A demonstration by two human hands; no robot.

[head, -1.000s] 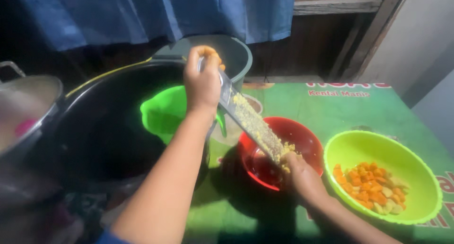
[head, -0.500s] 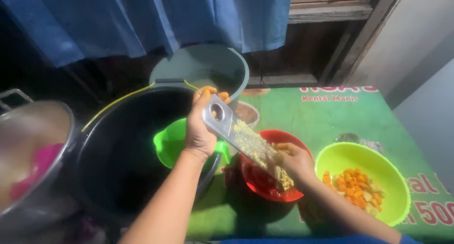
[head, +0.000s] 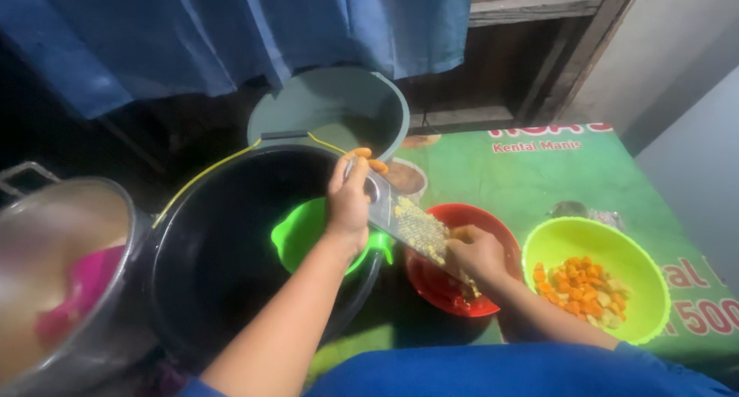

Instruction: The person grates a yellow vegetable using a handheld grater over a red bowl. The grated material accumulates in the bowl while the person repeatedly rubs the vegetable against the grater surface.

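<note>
**Metal grater held slanted over a red bowl**

Metal is seen from the head camera: one flat grater [head: 408, 228], coated in yellow shreds, is slanted over one red bowl [head: 493, 220] near the front edge of the green table [head: 539, 170]. Its top is clamped by the left hand [head: 348, 201]; the right hand [head: 476, 252], closed on something, has slid lower than half a second earlier, suggesting another grating stroke. One lime bowl [head: 616, 239] of orange pieces sits rightward. Two buckets are counted, black [head: 223, 235] and grey-green [head: 331, 105].
</note>
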